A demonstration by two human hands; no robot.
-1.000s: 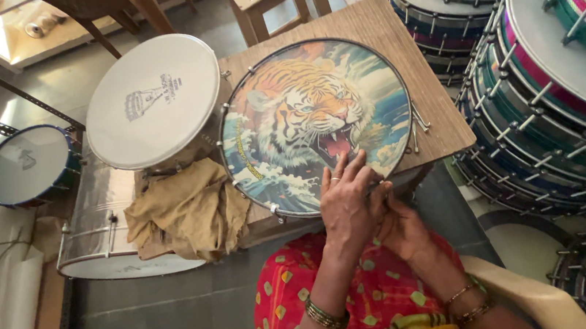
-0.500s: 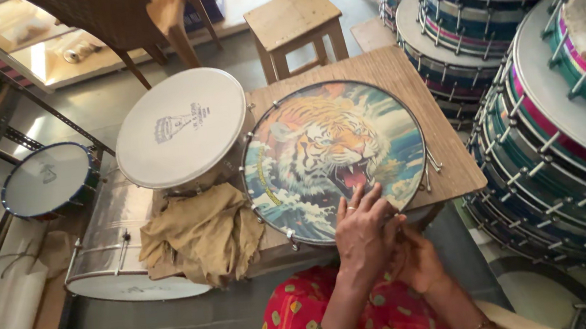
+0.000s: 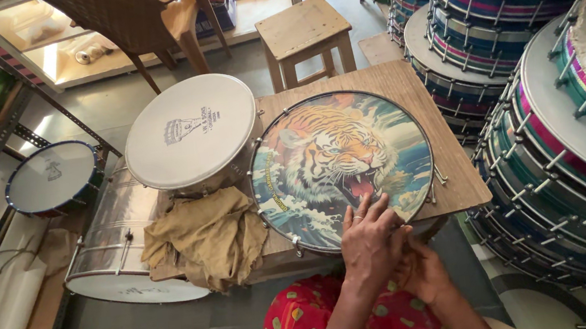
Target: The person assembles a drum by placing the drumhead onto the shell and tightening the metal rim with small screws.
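Bright daylight, perhaps slight edge distortion

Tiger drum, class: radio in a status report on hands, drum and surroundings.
Left hand flat on tiger drum near edge; right hand beside it at the rim, grip unclear. Drum flat on wooden board. Tan cloth alongside, left.

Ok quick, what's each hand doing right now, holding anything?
Left hand: open, fingers spread flat on the near edge of the tiger drum, holding nothing.
Right hand: at the drum's near rim, mostly hidden under the left; its grip cannot be told.

One tiger-print drum [image 3: 341, 166], two hands [image 3: 372, 247]
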